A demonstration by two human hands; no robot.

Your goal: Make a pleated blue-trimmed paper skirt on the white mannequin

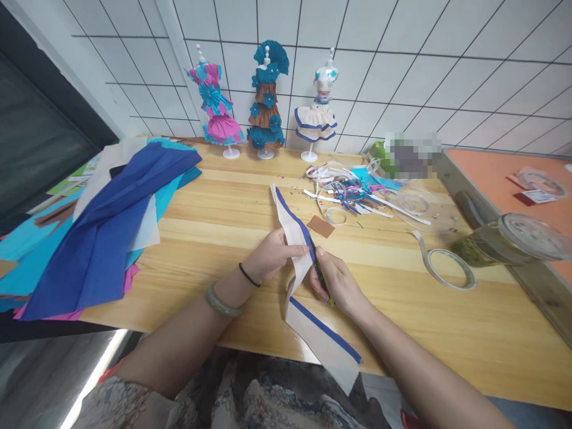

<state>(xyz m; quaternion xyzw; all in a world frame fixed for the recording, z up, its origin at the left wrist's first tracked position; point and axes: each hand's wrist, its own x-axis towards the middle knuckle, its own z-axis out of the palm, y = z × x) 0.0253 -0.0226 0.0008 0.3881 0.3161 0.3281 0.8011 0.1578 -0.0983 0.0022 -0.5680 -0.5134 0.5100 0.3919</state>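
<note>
A long off-white crepe paper strip (292,229) with a dark blue edge runs across the middle of the table, twists in the centre and hangs over the front edge. My left hand (272,253) is closed on it, thumb on top. At the blue edge, my right hand (342,280) is closed around a pair of dark scissors (320,274), largely covered by the fingers. The scissors touch or nearly touch the strip; whether the blades are apart is hidden. A small brown paper piece (320,226) lies just beyond my right hand.
Blue, turquoise and white paper sheets (102,220) are piled at left. Three dressed mini mannequins (267,113) stand along the tiled wall. Paper scraps (357,190) lie at back right, with a tape roll (451,268), a lidded jar (504,238) and an orange tray (491,173) farther right.
</note>
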